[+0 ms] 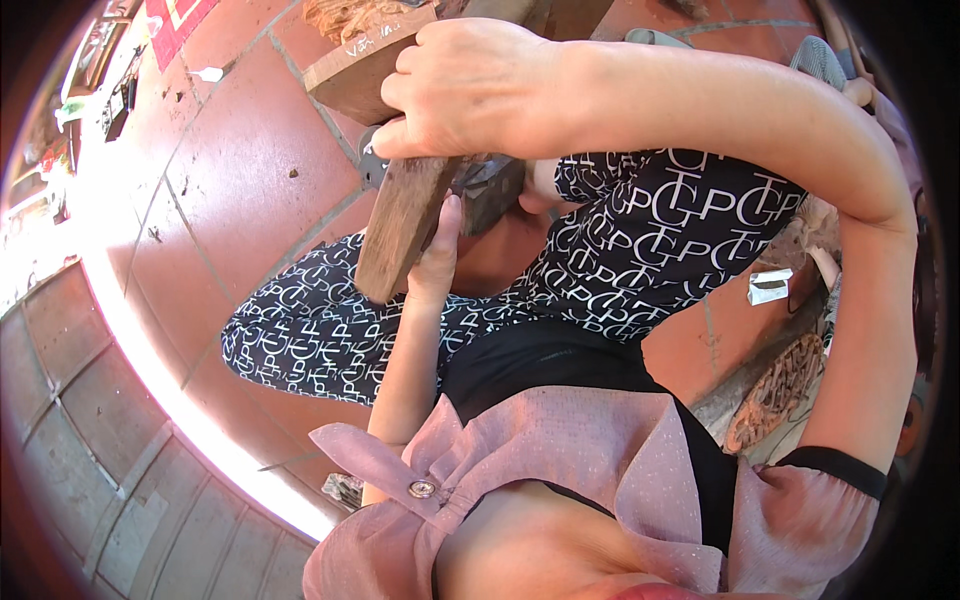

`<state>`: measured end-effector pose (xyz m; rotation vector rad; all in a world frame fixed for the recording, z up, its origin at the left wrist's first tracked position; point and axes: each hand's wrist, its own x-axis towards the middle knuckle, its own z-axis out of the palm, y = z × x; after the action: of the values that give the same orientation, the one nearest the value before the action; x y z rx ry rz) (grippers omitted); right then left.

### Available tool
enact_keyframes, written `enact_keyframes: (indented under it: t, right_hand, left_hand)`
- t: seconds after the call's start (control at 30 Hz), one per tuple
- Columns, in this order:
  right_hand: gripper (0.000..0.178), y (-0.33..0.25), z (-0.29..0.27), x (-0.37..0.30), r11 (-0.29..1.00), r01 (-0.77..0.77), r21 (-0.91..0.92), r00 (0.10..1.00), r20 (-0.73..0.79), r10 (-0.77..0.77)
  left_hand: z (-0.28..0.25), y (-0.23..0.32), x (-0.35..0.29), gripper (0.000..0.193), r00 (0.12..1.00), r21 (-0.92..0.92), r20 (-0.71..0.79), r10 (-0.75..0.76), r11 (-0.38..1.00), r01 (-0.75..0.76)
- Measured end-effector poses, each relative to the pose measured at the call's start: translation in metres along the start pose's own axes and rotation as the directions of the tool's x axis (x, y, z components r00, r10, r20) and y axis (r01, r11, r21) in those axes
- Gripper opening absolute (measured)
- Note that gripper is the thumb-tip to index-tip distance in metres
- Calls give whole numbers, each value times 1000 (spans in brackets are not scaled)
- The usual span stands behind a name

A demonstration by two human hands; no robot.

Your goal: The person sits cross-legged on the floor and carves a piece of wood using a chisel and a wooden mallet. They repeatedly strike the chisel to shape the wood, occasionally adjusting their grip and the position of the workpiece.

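Observation:
My right hand [470, 90] is closed over a thick wooden bar [395, 235], its fingers curled down at the bar's upper end. Below it, my left hand [436, 255] holds the same bar from the side, thumb laid along it and the other fingers hidden. Just beyond my right knuckles is a wooden board [350, 78] with handwriting on its edge; my hand covers where it meets the bar. A dark block [490, 190] sits behind the bar, partly hidden, its kind unclear.
Red floor tiles [240, 180] surround my folded legs in patterned trousers. A carved brown wooden piece [775, 390] lies at right. Light-brown carved wood [350, 15] shows at the top. A white packet [768, 287] and a small white object [207, 74] lie on the floor.

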<state>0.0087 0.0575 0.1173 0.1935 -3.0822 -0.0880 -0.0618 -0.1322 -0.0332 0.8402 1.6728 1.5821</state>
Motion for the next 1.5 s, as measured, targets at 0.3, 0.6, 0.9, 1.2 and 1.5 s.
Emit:
enact_keyframes:
  t: [0.3, 0.6, 0.9, 1.2, 1.5]
  right_hand:
    - [16, -4, 1, -2, 997, 0, -82, 997, -76, -6]
    - [16, -1, 6, -5, 984, 90, -152, 995, -32, -96]
    - [27, 7, 3, -8, 989, 148, 5, 980, -136, -146]
    - [25, 5, -9, -9, 992, 117, 52, 989, -97, -112]
    - [28, 18, -8, -10, 936, 50, 349, 990, -141, -1]
  left_hand:
    - [8, 4, -1, 5, 999, 71, -11, 40, 997, -39]
    - [3, -14, -10, 10, 994, 190, 55, -93, 978, 81]
    - [10, 11, -10, 15, 991, 314, 134, 8, 948, -50]
    - [4, 6, -9, 20, 993, 347, 114, -43, 938, 0]
    - [-12, 32, 6, 14, 994, 74, -106, 33, 997, -25]
